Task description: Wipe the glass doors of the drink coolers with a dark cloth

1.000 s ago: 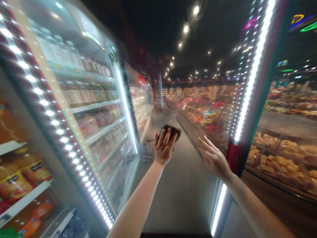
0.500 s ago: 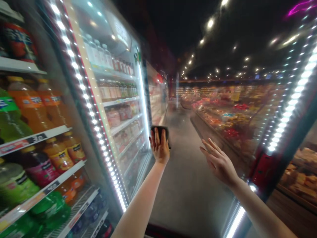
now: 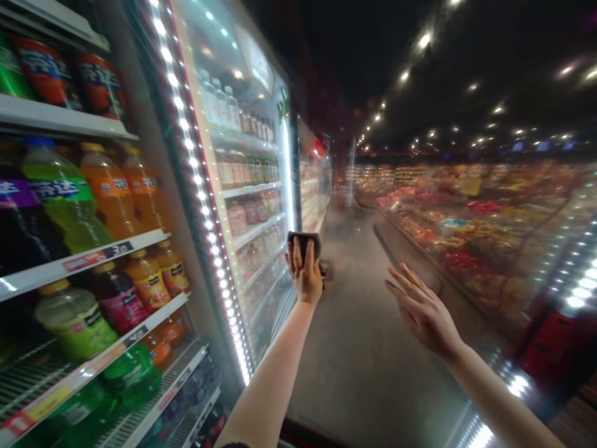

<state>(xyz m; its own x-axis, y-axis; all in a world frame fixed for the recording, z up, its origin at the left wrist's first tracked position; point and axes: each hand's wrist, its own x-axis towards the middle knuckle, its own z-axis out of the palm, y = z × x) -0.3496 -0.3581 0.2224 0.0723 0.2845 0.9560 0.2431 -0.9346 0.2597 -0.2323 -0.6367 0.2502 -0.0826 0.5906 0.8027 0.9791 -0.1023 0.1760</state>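
Observation:
My left hand [image 3: 305, 274] is stretched forward over the aisle, its fingers laid against a small dark object with rounded corners [image 3: 303, 239]. What kind of object it is I cannot make out. Close behind it, a blurred small brownish shape [image 3: 327, 269] shows beside the fingers. My right hand [image 3: 423, 311] reaches out farther right, fingers extended and slightly apart, with nothing visible in it. Left of both hands stands a lit drinks cooler [image 3: 203, 205], its border lined with bright LED dots.
On the near-left shelves are an orange soda bottle [image 3: 109, 190], a green soda bottle [image 3: 68, 202] and red cans [image 3: 46, 74]. A price rail [image 3: 116, 250] edges one shelf. The grey floor [image 3: 359, 348] runs ahead. Blurred produce displays [image 3: 448, 230] line the right, near an LED strip [image 3: 585, 283].
The view has turned left, so the cooler and shelves sit farther right and more bottles show. Both hands keep nearly the same pose; the right-hand LED strip has slid toward the edge.

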